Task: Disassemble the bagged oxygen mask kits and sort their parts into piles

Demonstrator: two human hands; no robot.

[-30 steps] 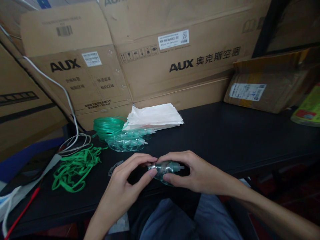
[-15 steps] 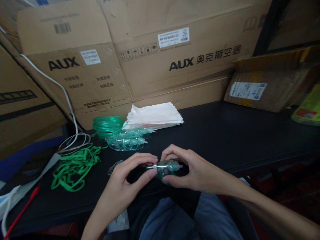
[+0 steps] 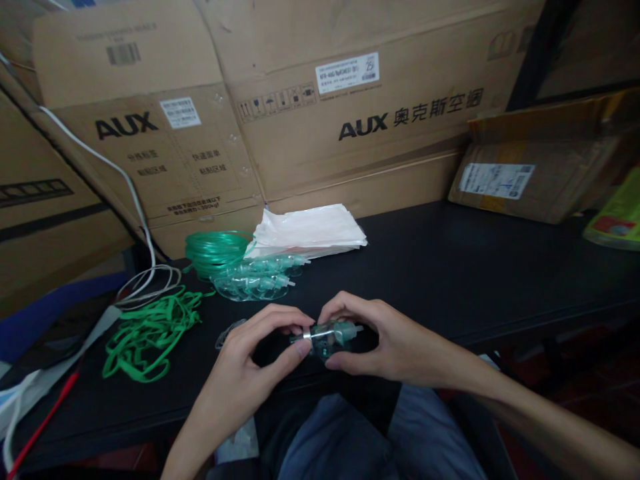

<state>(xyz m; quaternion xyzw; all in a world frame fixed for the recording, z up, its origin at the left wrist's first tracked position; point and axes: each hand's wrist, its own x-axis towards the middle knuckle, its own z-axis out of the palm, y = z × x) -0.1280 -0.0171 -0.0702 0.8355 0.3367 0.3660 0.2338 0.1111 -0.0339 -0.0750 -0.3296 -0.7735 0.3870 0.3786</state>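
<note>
A clear green oxygen mask (image 3: 333, 338) is held between my two hands at the front of the dark table. My left hand (image 3: 265, 340) pinches its left edge between thumb and fingertips, at a shiny metal nose strip (image 3: 307, 333). Around the mask's body curls my right hand (image 3: 370, 333), thumb on the near side and fingers on the far side. The mask's pale connector tip (image 3: 358, 329) points right. Beyond my left hand lies a stack of similar green masks (image 3: 255, 277), beside a coil of green tubing (image 3: 215, 253).
Tangled green elastic straps (image 3: 153, 333) lie on the left, near a white cable (image 3: 143, 220). White sheets or bags (image 3: 310, 230) are piled behind the masks. Large cardboard boxes (image 3: 300, 153) line the back; a smaller carton (image 3: 530, 173) stands at the right. A small clear loop (image 3: 229, 333) lies by my left hand.
The mask has shifted very slightly left and tilted a little in my hands. My right fingers have moved slightly along it. Both hands keep their grip.
</note>
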